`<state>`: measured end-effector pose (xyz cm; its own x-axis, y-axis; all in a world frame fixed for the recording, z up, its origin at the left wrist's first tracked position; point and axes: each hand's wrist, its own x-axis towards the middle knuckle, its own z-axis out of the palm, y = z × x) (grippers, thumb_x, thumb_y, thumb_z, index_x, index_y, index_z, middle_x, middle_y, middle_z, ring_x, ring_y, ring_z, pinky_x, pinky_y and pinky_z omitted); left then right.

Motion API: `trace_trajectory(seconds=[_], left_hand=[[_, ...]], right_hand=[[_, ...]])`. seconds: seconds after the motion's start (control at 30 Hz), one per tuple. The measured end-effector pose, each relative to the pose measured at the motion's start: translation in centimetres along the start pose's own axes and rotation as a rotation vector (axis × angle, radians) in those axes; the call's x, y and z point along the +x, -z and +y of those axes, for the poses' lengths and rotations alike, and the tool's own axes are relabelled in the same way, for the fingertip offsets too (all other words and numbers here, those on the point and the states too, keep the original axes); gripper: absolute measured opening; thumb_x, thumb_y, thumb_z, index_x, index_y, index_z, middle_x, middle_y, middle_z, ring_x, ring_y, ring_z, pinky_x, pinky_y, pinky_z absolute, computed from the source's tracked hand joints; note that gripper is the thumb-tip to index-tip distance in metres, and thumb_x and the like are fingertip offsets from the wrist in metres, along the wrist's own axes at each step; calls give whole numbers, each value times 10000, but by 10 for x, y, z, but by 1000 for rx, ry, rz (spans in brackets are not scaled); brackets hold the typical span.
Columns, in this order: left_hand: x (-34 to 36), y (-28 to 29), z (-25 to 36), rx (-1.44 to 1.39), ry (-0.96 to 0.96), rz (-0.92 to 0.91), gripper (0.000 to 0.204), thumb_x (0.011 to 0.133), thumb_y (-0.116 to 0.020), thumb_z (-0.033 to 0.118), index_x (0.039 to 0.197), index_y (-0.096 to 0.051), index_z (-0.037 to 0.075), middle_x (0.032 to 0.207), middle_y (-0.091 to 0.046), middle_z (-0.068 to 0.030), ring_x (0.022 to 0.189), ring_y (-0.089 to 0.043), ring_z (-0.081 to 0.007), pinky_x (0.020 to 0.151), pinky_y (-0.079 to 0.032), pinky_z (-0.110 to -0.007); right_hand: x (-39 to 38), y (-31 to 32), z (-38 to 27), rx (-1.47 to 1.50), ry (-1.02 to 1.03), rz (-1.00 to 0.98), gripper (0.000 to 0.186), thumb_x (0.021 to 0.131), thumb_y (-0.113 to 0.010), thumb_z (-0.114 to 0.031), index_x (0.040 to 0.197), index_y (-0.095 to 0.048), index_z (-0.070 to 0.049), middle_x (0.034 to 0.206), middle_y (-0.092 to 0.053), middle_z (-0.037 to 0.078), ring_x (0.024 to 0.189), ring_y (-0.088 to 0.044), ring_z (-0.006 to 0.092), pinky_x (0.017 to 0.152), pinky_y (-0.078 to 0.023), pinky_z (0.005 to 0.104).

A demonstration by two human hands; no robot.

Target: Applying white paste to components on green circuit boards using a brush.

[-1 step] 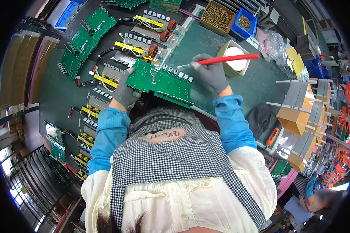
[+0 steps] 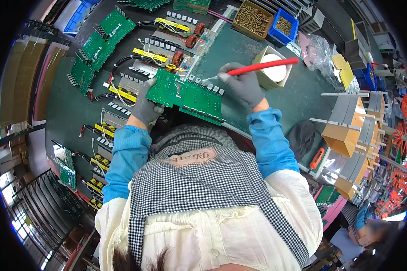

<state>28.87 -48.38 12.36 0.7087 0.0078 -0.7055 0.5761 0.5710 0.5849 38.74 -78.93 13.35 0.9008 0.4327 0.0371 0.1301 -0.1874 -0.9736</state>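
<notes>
My left hand (image 2: 146, 105), in a grey glove, is closed on the left end of a green circuit board (image 2: 192, 98). The board is tilted in front of my apron, with a row of small flat components along its far edge and more along its near edge. My gloved right hand (image 2: 246, 88) grips a red-handled brush (image 2: 264, 66). Its pale tip is at the far-edge components; whether it touches them is hard to tell. Behind my right hand, a round white tub (image 2: 274, 67) sits in an open cardboard box (image 2: 263, 56).
On the left lie several metal-plate assemblies with yellow transformers (image 2: 150, 55), copper coils and wires. Further green boards (image 2: 115, 25) lie beyond them. Screws fill a cardboard box (image 2: 252, 20) and a blue bin (image 2: 283, 25) at the back. An orange-handled cutter (image 2: 317, 158) is at right.
The brush and my right hand have shifted slightly to the left, its tip moving a little along the row of components. My left hand and the board have stayed in place.
</notes>
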Motion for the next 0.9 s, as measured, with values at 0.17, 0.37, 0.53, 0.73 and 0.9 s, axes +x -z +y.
trace_trajectory(seconds=[0.17,0.37,0.53,0.73,0.9], left_hand=[[1,2,-6,18,-72,-27,382,941,-535,477,1139,-594,156,840,-630,-3,591,-524,-99,384,-303,-172],[-10,-4,-2,-16,-31,-6,358,980,-497,465,1129,-593,154,847,-639,8,597,-533,-94,379,-317,-170],[-12,-7,-3,-13,-60,36,363,966,-521,455,1149,-584,149,830,-620,-9,563,-512,-100,373,-321,-160],[-17,-12,-3,-22,-50,56,367,964,-515,455,1156,-586,151,824,-620,-12,563,-514,-110,375,-315,-164],[-12,-6,-5,-22,-33,35,367,959,-518,454,1154,-587,151,830,-625,-11,554,-508,-111,377,-302,-173]], right_hand=[[9,-16,2,-103,25,48,194,852,-743,-182,928,-693,-10,785,-672,87,763,-639,163,704,-513,312],[7,-7,3,-79,39,-6,194,852,-740,-185,934,-700,-14,820,-687,96,780,-653,187,720,-517,318],[9,-6,2,-97,45,24,215,852,-739,-210,937,-701,-17,834,-690,100,791,-656,197,731,-519,333],[7,-12,-1,-155,109,-122,221,842,-747,-211,936,-702,-17,833,-688,98,788,-656,208,727,-517,342],[8,-3,-9,-71,76,70,223,842,-748,-212,943,-706,-17,846,-697,104,790,-659,195,716,-517,335]])
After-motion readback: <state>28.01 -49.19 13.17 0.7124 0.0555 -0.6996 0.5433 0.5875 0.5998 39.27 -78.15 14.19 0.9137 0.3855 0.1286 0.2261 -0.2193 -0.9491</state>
